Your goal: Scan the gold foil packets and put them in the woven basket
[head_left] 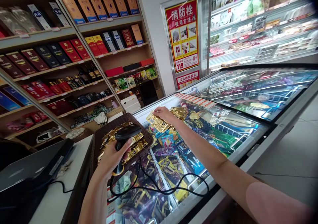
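Note:
My left hand [113, 156] is wrapped round the handle of a black barcode scanner [128, 131], which is held over a brown woven basket [95, 151]. Shiny gold foil packets [137, 148] fill the basket, partly hidden behind the scanner and hand. Farther right, my right hand [163, 113] pinches a gold packet [156, 122] just above the freezer's glass lid. More gold packets [179, 113] lie on the glass behind this hand. From the scanner a black cable [169, 191] loops across the lid.
Under the glass, the chest freezer [244, 157] holds bags of frozen goods in wire baskets. A counter [62, 181] with a dark device [32, 164] stands at the left. Shelves of boxes [93, 5] line the wall; a lit display cooler [258, 25] is at the back right.

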`<state>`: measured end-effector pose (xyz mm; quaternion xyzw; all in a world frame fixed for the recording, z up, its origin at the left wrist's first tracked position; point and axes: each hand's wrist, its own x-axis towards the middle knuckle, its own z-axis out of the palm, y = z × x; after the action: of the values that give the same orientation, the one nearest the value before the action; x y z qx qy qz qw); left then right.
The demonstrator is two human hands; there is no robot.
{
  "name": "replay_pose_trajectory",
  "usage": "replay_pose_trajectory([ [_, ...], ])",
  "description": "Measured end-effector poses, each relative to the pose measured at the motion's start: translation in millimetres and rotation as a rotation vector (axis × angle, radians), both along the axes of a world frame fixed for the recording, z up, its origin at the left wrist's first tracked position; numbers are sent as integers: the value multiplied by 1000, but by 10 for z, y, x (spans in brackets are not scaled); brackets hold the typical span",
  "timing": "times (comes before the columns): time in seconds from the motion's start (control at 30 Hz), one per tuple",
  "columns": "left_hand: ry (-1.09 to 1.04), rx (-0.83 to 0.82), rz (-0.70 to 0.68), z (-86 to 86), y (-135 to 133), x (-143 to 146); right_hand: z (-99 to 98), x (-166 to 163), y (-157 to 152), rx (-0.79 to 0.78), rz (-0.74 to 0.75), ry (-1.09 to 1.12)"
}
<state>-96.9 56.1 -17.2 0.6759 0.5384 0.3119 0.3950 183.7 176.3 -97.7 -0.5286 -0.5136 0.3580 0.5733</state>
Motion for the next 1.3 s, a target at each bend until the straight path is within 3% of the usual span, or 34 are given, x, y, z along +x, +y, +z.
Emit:
replay_pose_trajectory([
  [0.43, 46, 9, -41, -114, 60, 26, 9, 4, -27, -25, 40, 13],
  [0.83, 82, 61, -96, -164, 26, 142, 72, 1, -152, -5, 80, -146],
  [1.03, 90, 45, -69, -174, 40, 139, 57, 45, -84, -106, -97, -437],
  [1.3, 44, 17, -42, -167, 90, 53, -126, 428, -25, -270, -391, -671],
])
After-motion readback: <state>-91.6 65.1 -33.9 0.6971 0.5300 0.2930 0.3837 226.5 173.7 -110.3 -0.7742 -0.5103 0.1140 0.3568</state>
